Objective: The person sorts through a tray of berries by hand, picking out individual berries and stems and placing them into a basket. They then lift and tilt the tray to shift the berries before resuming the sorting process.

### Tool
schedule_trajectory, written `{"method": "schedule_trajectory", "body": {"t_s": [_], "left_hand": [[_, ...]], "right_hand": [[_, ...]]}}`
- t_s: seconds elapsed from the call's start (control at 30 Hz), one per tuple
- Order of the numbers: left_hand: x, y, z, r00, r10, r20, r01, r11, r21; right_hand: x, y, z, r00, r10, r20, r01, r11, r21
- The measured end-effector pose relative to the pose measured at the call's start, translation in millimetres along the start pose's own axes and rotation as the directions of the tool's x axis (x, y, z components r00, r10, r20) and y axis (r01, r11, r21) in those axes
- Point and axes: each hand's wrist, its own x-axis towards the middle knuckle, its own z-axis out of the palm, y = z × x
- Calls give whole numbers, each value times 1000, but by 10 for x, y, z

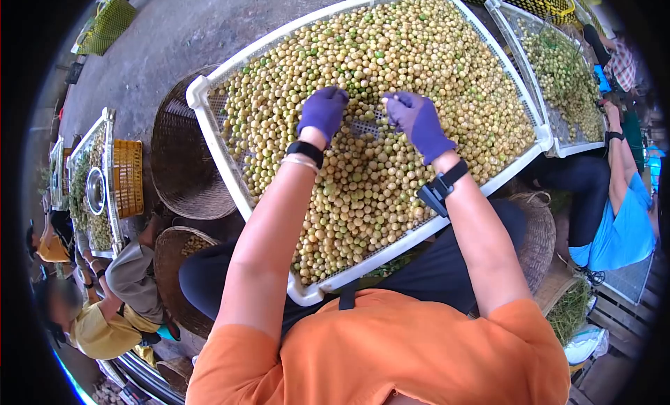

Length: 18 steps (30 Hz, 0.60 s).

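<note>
A large white-rimmed mesh tray (209, 136) lies before me, heaped with small round yellow-green fruits (363, 196). Both hands wear purple gloves. My left hand (324, 110) is over the middle of the heap, fingers curled down at the fruits; whatever its fingertips touch is hidden. My right hand (413, 117) is a little to the right, its fingers pinched together at a small pale fruit. Between the hands a patch of bare mesh (364, 129) shows. A few greener fruits lie just beyond my left fingertips.
Wicker baskets (183, 150) stand left of the tray, with another (537, 230) at the right. A second fruit tray (558, 84) adjoins at the upper right. A person in blue (621, 223) sits right; a person in yellow (105, 328) sits left beside another tray (105, 189).
</note>
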Motion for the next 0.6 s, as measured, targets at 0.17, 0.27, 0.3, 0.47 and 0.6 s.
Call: {"method": "schedule_trajectory", "body": {"t_s": [0.17, 0.27, 0.3, 0.47, 0.6], "left_hand": [[-10, 69, 86, 885, -4, 466, -340, 679, 651], [-191, 174, -118, 706, -111, 700, -469, 668, 578], [-153, 42, -189, 774, -33, 632, -389, 763, 516], [-8, 168, -235, 990, 140, 25, -139, 919, 370], [184, 178, -21, 969, 188, 159, -245, 804, 542]], "right_hand": [[-444, -469, -163, 999, -37, -18, 40, 964, 263], [-592, -480, -300, 999, 11, -36, 2, 939, 344], [-612, -455, -309, 997, 51, -49, -29, 928, 372], [-432, -167, -176, 984, 126, -124, 11, 656, 755], [-310, -70, -155, 984, 121, -134, 9, 709, 706]]}}
